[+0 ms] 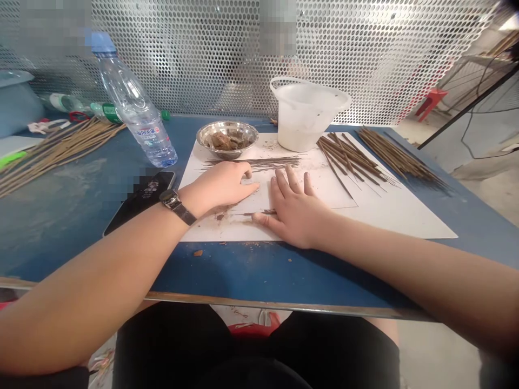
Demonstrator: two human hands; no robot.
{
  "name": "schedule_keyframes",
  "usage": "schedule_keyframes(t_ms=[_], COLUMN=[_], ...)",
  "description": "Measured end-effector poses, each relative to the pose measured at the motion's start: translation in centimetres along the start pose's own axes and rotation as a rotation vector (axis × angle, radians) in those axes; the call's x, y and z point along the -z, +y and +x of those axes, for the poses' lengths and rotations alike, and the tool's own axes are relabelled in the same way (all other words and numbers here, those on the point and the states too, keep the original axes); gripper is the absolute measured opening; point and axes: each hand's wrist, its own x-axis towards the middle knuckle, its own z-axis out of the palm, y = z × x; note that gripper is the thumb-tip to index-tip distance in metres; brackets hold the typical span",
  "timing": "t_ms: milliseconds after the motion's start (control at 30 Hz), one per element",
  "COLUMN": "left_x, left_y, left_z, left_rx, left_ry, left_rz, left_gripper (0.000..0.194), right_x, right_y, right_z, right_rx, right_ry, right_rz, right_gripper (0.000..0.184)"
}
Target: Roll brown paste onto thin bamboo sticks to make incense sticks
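My right hand (298,213) lies flat on the white sheet (409,219), fingers spread, palm over a thin brown-coated stick (253,214) whose end shows by the thumb. My left hand (223,183) rests on the sheet to the left, thumb and index finger apart, with nothing visible between them; its other fingers are hidden. Just beyond it lies a row of thin dark sticks (263,163). Behind these stands a metal bowl (203,141) holding brown clumps (227,141). Thicker brown-coated sticks (351,156) lie at the sheet's right.
A white plastic bucket (300,121) stands at the back. More brown sticks (399,154) lie at the right and tan sticks (65,143) at the left. A water bottle (140,116) and a phone (140,202) are left of the sheet. Perforated metal (182,59) borders the table's back.
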Motion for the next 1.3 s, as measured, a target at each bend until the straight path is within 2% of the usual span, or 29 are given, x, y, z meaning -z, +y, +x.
schedule_keyframes(t_ms=[133,233,300,400,533,633,867,1033,1133,1300], left_x=[0.1,0.2,0.3,0.4,0.4,0.5,0.6,0.6,0.6,0.6], left_y=[-0.1,0.0,0.1,0.2,0.5,0.6,0.4,0.5,0.4,0.2], left_z=[0.2,0.1,0.1,0.0,-0.2,-0.3,-0.1,-0.2,-0.2,-0.1], left_rx=[0.020,0.036,0.034,0.025,0.042,0.056,0.059,0.046,0.043,0.063], left_ry=[-0.017,-0.034,-0.034,-0.025,-0.011,-0.019,-0.025,-0.031,-0.030,-0.040], left_rz=[-0.007,-0.021,-0.013,0.003,0.002,-0.010,-0.013,-0.020,-0.032,-0.028], left_gripper=[0.041,0.042,0.043,0.045,0.045,0.045,0.044,0.044,0.044,0.046], right_x=[-0.5,-0.7,-0.5,0.1,0.3,0.0,0.4,0.7,0.2,-0.2], right_y=[1.7,2.5,2.3,0.8,-1.9,-2.9,-2.2,-3.0,-2.7,-0.8], right_z=[3.1,3.8,3.0,0.1,-4.0,-5.2,-2.5,-5.1,-5.0,-1.7], right_rx=[0.015,0.072,0.118,0.166,0.160,0.141,0.100,0.096,0.106,0.147], right_ry=[0.072,0.112,0.133,0.129,0.027,-0.015,-0.013,-0.099,-0.040,0.052], right_rz=[0.001,0.000,0.005,0.021,0.070,0.094,0.100,0.085,0.086,0.119], right_gripper=[0.113,0.109,0.109,0.113,0.119,0.122,0.123,0.129,0.125,0.114])
